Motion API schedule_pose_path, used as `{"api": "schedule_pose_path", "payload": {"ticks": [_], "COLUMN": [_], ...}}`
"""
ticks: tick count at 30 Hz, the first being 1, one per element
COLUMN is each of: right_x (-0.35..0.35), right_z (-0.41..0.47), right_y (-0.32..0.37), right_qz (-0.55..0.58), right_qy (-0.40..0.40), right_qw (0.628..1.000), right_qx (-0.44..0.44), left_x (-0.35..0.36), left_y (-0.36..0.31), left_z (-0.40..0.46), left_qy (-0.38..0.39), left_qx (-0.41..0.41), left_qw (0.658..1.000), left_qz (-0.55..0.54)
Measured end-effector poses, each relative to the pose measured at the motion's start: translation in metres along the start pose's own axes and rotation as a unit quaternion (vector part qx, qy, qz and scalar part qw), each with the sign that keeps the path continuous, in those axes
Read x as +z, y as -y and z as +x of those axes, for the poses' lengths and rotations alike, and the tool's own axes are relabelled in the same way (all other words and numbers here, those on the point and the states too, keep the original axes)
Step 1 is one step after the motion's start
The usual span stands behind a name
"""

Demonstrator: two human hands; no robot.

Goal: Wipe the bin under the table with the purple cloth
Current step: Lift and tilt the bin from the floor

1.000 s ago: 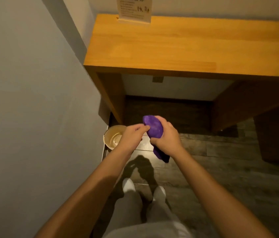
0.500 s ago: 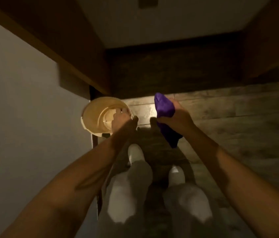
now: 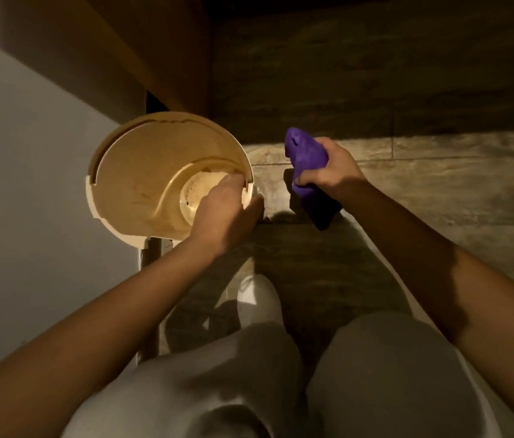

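Note:
A round cream bin (image 3: 142, 172) stands on the floor beside the wall, under the table's left leg, its stained inside open to me. My left hand (image 3: 222, 213) grips its near right rim, fingers inside and thumb outside. The purple cloth (image 3: 308, 172) is bunched in my right hand (image 3: 328, 172), held to the right of the bin and apart from it, with its tail hanging down toward the floor.
The wooden table leg (image 3: 154, 58) rises just behind the bin, and a pale wall (image 3: 28, 184) closes the left side. Wood-plank floor (image 3: 407, 169) stretches to the right. My knees and a white shoe (image 3: 259, 298) fill the foreground.
My view has dropped down under the table and closer to the bin. My left hand left the cloth and took hold of the bin's rim; my right hand keeps the cloth.

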State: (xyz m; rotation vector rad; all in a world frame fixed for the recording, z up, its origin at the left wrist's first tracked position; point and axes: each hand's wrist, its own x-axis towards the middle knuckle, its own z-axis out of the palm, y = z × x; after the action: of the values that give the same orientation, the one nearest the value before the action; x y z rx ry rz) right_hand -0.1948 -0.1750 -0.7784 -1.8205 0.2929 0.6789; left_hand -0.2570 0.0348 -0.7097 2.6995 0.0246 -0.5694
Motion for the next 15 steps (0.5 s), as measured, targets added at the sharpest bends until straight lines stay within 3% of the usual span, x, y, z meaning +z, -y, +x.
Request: {"api": "schedule_pose_path", "payload": {"ticks": [3, 7, 15], "right_x": [0.005, -0.012, -0.042], "right_z": [0.018, 0.019, -0.034], "right_y": [-0.001, 0.027, 0.139], "right_qz": [0.020, 0.012, 0.068], "right_qy": [0.041, 0.079, 0.034], "right_qw": [0.999, 0.996, 0.981], "right_qx": [0.000, -0.047, -0.177], "left_x": [-0.015, -0.055, -0.109], "left_y": [0.007, 0.012, -0.001], "left_z": [-0.001, -0.006, 0.003], "left_qy": [0.034, 0.002, -0.001], "left_qx": [0.010, -0.012, -0.122], "left_qw": [0.999, 1.000, 0.976], "left_qz": [0.019, -0.024, -0.181]}}
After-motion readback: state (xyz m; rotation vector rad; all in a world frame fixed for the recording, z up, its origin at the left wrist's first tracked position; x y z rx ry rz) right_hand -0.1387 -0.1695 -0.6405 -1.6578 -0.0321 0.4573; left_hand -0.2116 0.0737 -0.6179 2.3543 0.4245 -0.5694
